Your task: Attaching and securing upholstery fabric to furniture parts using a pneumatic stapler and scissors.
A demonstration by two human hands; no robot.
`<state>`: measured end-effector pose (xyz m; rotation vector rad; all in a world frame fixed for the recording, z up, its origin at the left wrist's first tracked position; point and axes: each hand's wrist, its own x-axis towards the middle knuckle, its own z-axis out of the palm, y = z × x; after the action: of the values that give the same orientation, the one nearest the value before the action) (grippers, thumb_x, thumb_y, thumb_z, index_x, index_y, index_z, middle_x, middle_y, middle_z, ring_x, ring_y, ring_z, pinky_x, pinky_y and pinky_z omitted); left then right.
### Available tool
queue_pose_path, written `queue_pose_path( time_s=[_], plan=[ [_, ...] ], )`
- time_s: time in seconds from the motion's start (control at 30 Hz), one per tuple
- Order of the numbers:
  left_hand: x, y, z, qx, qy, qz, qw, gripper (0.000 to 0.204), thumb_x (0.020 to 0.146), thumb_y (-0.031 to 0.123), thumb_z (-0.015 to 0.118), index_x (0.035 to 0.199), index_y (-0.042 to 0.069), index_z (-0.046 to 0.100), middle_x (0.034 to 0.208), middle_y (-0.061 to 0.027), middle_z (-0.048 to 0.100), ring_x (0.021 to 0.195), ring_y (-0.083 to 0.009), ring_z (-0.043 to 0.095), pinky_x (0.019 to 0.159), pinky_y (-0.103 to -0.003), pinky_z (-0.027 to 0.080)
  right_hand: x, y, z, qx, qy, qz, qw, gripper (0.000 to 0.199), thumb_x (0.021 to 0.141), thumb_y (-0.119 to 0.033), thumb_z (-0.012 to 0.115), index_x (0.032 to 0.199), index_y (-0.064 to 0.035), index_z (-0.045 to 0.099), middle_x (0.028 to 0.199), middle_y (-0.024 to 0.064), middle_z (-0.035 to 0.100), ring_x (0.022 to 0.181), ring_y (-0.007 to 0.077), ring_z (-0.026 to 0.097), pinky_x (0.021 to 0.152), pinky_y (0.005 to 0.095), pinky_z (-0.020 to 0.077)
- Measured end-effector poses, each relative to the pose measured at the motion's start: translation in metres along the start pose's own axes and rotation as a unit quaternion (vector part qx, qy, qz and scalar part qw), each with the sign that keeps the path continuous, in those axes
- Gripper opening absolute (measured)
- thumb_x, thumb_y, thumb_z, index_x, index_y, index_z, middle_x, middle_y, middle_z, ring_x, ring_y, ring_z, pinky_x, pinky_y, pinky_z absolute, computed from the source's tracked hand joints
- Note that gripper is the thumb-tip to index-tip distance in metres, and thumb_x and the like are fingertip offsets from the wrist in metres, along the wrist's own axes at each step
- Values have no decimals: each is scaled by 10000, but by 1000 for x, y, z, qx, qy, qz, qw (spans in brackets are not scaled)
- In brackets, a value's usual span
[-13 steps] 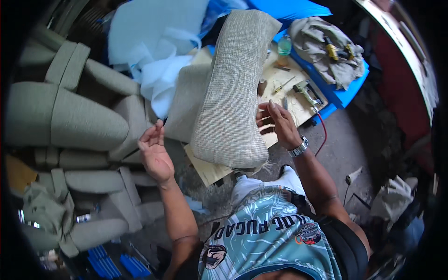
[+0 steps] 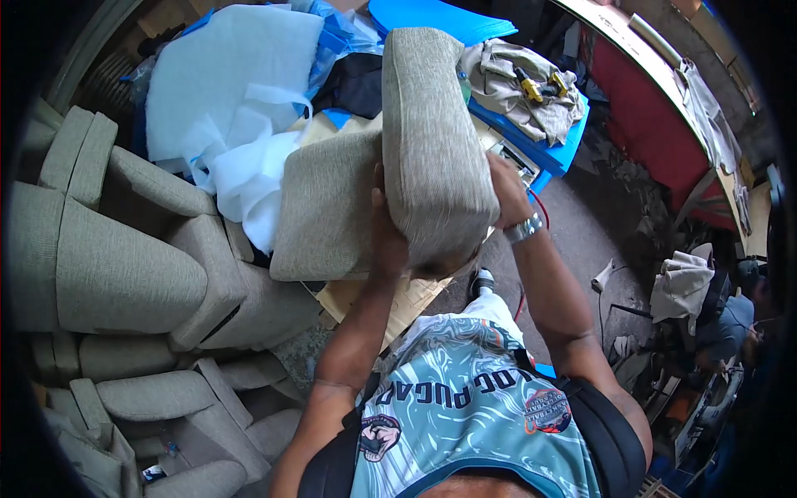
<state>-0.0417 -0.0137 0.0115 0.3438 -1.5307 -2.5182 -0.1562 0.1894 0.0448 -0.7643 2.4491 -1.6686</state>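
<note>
Stacked grey upholstered sofa sections (image 2: 124,266) fill the floor at the left, with white foam sheets (image 2: 224,108) heaped behind. In the middle, a long grey fabric cushion (image 2: 432,141) is held up, tilted, above a flat cushion panel (image 2: 328,207). It looks bulky, soft and fairly light, best gripped at its lower end. The left hand (image 2: 386,241) and right hand (image 2: 508,192) clasp that end from either side.

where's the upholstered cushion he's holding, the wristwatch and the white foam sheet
upholstered cushion (image 2: 432,141), head view, on its grey fabric face
wristwatch (image 2: 525,227), head view, on the band round the right wrist
white foam sheet (image 2: 224,75), head view, on its flat upper part
</note>
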Motion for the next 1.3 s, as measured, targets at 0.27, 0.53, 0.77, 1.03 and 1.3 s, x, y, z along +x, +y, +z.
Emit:
queue_pose_path(
  time_s=[0.27,0.53,0.77,1.03,1.3],
  plan=[
    [-31,-11,31,83,-44,110,990,644,1065,480,156,1582,97,157,1630,-113,177,1492,-272,186,1208,-412,156,-25,2,-12,201,7,171,965,295,1028,-289,497,1133,-49,633,1030,18,605,947,118,557,853,294,456],
    [0,-16,57,134,-56,124,982,857,979,694,171,1576,80,184,1636,-135,159,1496,-301,190,1206,-451,159,-8,12,-59,500,-24,397,769,411,1033,-310,510,1326,-22,527,1204,102,667,994,176,680,845,324,564],
    [10,19,91,191,-113,181,958,1056,881,824,107,1574,28,118,1660,-109,46,1520,-265,87,1221,-439,72,12,-9,-73,427,-49,367,825,467,1006,-390,559,1278,-14,612,1209,80,678,1006,154,664,861,292,519],
    [42,22,76,191,-131,137,963,1112,827,867,45,1582,51,52,1658,-117,41,1516,-281,88,1219,-435,79,24,15,-77,379,-41,365,850,364,1011,-324,556,1114,11,653,1047,102,704,911,169,679,779,288,534],
    [44,27,65,277,-182,179,926,1141,814,865,23,1572,12,54,1652,-156,26,1523,-294,28,1215,-456,6,45,-1,-79,197,-68,347,914,366,1042,-299,492,1165,-8,676,1105,60,707,942,107,636,841,254,481]
  ],
)
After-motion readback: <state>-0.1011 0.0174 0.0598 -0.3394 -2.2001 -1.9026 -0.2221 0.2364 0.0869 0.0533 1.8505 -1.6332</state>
